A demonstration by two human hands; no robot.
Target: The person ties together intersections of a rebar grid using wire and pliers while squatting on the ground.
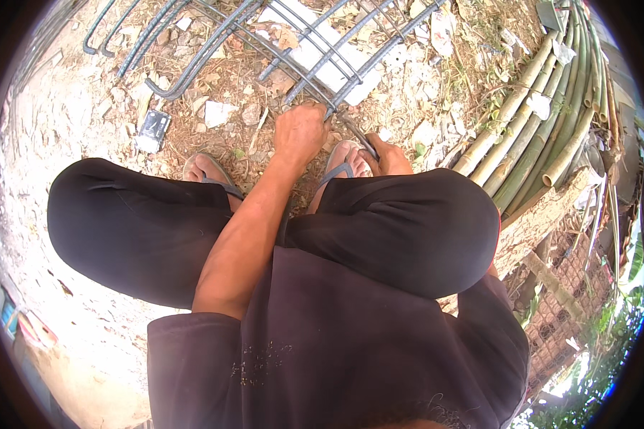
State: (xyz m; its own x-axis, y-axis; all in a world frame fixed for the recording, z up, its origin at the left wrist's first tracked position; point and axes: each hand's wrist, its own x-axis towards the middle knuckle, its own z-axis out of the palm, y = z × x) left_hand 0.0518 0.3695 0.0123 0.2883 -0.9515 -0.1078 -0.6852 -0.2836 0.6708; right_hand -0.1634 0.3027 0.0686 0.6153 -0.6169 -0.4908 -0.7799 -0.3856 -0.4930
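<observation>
My left hand [302, 130] is closed at the near corner of a steel rebar cage [358, 79], beside my sandaled feet, gripping a bar there. My right hand [388, 156] is closed round a thin dark metal rod [358, 131] that slants from the cage corner down beside my right knee; part of this hand and forearm is hidden behind the knee. I cannot make out whether the rod is a separate tool. Bent rebar hooks [166, 91] extend to the left of the cage, over dry leaves and rubble.
A bundle of long bamboo poles [526, 121] lies along my right, with rusty wire mesh [565, 300] and plants behind me on that side. A small black rectangular object [152, 131] and a white board [308, 50] under the cage rest on the littered ground.
</observation>
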